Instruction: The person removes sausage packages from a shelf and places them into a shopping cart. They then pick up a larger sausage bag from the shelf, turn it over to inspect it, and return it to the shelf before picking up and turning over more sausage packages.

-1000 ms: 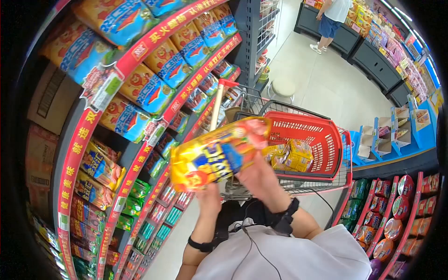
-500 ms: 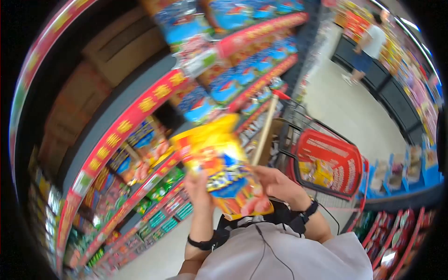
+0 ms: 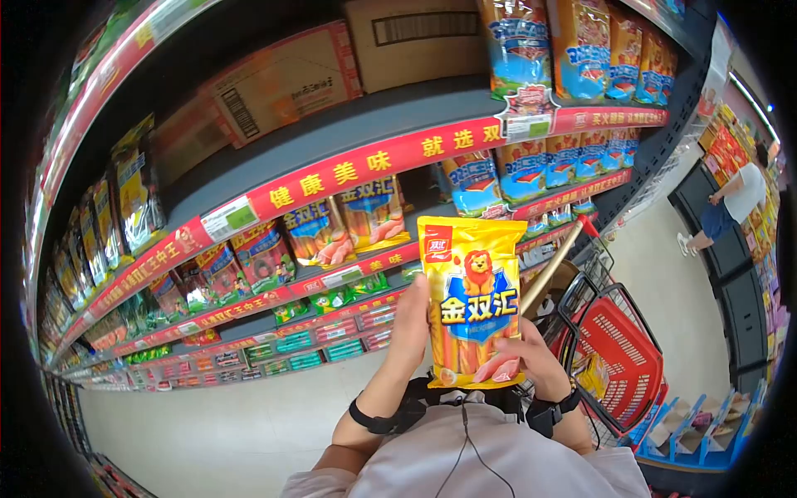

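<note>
A yellow packet of sausages [image 3: 475, 286] with a lion and large Chinese characters is held upright in front of my chest, its front facing me. My left hand [image 3: 410, 325] is closed against the packet's left edge, with its fingers mostly hidden behind. At the lower right corner, my right hand [image 3: 538, 358] grips it, thumb across the front. Similar sausage packets [image 3: 372, 214] stand on the middle shelf just beyond.
Shelves with a red label strip [image 3: 332, 176] curve across the front, bearing cardboard boxes [image 3: 282, 75] and blue-and-orange packets [image 3: 519, 50]. To my right is a shopping cart with a red basket [image 3: 618, 357] holding yellow packets. Another person [image 3: 735, 199] stands in the aisle.
My view has turned left and levelled, so the shelves fill more of it and the cart sits further right. The packet has straightened from a tilt, still between both hands.
</note>
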`<action>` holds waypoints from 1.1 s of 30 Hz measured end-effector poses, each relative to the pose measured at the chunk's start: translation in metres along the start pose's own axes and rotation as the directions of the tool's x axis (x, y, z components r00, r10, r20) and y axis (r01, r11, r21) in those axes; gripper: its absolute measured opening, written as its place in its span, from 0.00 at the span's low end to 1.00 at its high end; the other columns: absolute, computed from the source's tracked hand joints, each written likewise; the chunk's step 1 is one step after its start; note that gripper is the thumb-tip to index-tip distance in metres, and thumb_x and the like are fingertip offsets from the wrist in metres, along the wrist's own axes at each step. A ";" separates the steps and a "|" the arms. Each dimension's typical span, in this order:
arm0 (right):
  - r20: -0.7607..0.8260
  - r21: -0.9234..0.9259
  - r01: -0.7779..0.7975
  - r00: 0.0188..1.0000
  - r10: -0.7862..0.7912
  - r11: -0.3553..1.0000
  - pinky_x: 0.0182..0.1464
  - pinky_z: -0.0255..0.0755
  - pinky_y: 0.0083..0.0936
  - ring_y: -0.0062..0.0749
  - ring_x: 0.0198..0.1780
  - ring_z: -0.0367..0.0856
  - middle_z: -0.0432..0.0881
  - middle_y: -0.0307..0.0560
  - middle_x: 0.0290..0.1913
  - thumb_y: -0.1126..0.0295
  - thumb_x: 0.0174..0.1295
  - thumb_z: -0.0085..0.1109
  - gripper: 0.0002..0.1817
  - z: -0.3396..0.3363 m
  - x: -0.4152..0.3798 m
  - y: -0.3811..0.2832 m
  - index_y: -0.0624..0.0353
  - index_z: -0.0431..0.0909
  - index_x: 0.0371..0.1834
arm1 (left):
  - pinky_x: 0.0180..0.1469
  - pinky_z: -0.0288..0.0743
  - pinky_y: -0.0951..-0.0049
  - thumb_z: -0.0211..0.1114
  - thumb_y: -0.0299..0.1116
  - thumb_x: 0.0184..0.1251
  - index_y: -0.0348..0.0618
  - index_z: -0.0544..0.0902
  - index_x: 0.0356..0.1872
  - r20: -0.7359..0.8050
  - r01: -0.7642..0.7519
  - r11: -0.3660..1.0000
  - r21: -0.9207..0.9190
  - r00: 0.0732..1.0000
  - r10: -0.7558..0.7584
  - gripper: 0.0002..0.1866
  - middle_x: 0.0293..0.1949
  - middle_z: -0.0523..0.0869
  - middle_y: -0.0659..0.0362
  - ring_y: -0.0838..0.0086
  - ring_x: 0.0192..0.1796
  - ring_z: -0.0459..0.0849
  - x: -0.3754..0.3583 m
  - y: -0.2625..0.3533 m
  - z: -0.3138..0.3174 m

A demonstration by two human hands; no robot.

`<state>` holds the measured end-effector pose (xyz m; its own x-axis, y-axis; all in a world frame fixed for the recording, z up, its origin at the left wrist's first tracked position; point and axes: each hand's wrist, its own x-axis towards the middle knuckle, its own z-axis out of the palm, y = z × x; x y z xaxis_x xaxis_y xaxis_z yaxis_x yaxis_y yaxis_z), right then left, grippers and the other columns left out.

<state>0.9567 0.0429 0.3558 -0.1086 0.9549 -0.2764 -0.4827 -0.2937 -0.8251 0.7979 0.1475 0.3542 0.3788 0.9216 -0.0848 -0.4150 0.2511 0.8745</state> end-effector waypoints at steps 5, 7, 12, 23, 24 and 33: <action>-0.088 0.048 0.055 0.995 -0.050 0.997 0.28 0.79 0.32 0.48 0.27 0.83 0.76 0.57 0.49 0.70 0.54 0.51 0.27 -0.015 0.015 0.030 0.66 0.60 0.58 | 0.60 0.62 0.75 0.57 0.35 0.66 0.40 0.56 0.66 0.118 0.108 0.994 0.005 0.987 -0.108 0.30 0.60 0.69 0.56 0.76 0.59 0.69 -0.009 -0.007 -0.010; -0.051 0.150 -0.014 0.998 0.022 0.989 0.47 0.71 0.21 0.28 0.48 0.76 0.75 0.47 0.50 0.73 0.57 0.54 0.26 -0.009 0.011 0.023 0.65 0.60 0.60 | 0.60 0.63 0.75 0.59 0.34 0.64 0.42 0.54 0.67 0.093 0.154 0.987 -0.049 0.984 -0.149 0.32 0.59 0.69 0.55 0.75 0.59 0.69 -0.012 -0.005 -0.010; -0.083 0.188 -0.017 0.996 0.033 0.982 0.49 0.71 0.23 0.29 0.50 0.75 0.75 0.46 0.50 0.73 0.57 0.54 0.25 -0.001 0.011 0.028 0.66 0.62 0.58 | 0.56 0.68 0.73 0.61 0.31 0.62 0.42 0.54 0.66 0.080 0.141 0.990 -0.026 0.987 -0.139 0.34 0.57 0.71 0.54 0.73 0.57 0.72 -0.013 -0.003 -0.010; -0.248 0.005 0.109 0.963 -0.104 0.994 0.50 0.68 0.19 0.25 0.49 0.75 0.76 0.44 0.47 0.70 0.53 0.54 0.26 0.011 0.003 0.017 0.66 0.64 0.57 | 0.60 0.62 0.71 0.60 0.31 0.63 0.42 0.53 0.67 0.148 0.028 1.000 0.009 0.989 -0.029 0.34 0.60 0.69 0.54 0.72 0.60 0.69 -0.008 -0.019 -0.012; -0.239 -0.219 0.203 0.937 -0.254 0.954 0.51 0.69 0.20 0.24 0.48 0.74 0.75 0.44 0.47 0.73 0.53 0.53 0.27 0.014 0.005 0.012 0.67 0.63 0.59 | 0.63 0.57 0.72 0.59 0.32 0.63 0.42 0.50 0.68 0.183 0.057 0.998 0.022 0.981 -0.060 0.36 0.62 0.66 0.54 0.71 0.62 0.66 -0.009 -0.009 -0.010; 0.112 -0.409 0.481 0.870 -0.481 0.775 0.34 0.72 0.17 0.26 0.36 0.75 0.75 0.45 0.42 0.66 0.56 0.60 0.27 0.035 0.014 -0.004 0.66 0.67 0.58 | 0.58 0.65 0.60 0.43 0.65 0.62 0.45 0.54 0.67 0.486 0.478 0.718 -0.506 0.846 -0.220 0.41 0.61 0.66 0.50 0.60 0.58 0.71 -0.001 -0.033 -0.019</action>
<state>0.9270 0.0590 0.3729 0.0406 0.9765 0.2116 -0.0709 0.2141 -0.9742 0.7954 0.1442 0.3164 0.8139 0.5802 -0.0318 -0.5358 0.7705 0.3453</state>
